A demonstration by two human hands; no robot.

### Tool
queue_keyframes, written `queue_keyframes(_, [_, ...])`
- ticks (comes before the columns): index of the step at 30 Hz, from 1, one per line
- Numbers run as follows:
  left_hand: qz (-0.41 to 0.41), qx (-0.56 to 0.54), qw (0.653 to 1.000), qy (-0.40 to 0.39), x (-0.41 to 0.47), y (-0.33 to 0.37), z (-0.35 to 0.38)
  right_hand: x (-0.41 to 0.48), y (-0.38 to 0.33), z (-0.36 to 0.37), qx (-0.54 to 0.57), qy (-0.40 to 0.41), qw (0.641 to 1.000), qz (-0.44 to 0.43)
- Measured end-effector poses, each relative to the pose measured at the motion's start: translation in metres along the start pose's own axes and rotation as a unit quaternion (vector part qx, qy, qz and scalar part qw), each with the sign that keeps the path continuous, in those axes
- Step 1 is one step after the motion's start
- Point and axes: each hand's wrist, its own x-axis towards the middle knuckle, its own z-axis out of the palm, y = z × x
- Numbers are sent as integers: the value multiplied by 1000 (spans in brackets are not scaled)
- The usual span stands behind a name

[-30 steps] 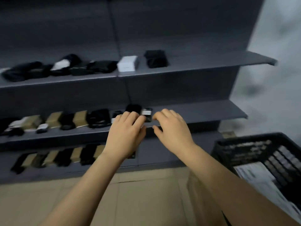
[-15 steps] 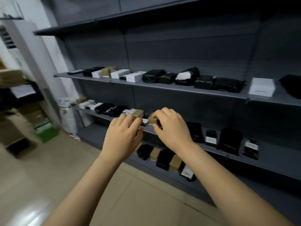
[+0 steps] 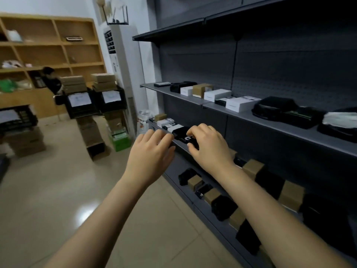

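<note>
My left hand (image 3: 152, 151) and my right hand (image 3: 209, 147) are held out side by side in front of a dark grey shelving unit (image 3: 289, 60). The left hand's fingers are nearly straight and hold nothing. The right hand's fingers are loosely bent, with the thumb out, and I see nothing gripped in them. Behind and between the hands a black packet with a white label (image 3: 184, 138) lies on the second shelf (image 3: 179, 147). White boxes (image 3: 217, 94), tan boxes (image 3: 253, 168) and black packets (image 3: 274, 107) line the shelves.
Stacked cardboard boxes and black crates (image 3: 96, 102) stand on the tiled floor (image 3: 67, 180) at left. Beyond them are a wooden shelf wall (image 3: 58, 45), a seated person (image 3: 51, 80), a white standing air conditioner (image 3: 119, 74) and a green box (image 3: 120, 141).
The view has swung left along the shelving, bringing the room's left side into sight. Both hands keep the same outstretched pose. The black crate at right has left the view.
</note>
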Motion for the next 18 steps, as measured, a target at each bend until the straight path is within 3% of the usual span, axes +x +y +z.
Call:
queue_keyframes(8, [-82,72,994,-30,51,-61,95,129,51,95,79,-32,994,-69])
queue_keyframes(18, [-142,76,982,-102,69,-162,200,256,64,207,119,-73,985,-106])
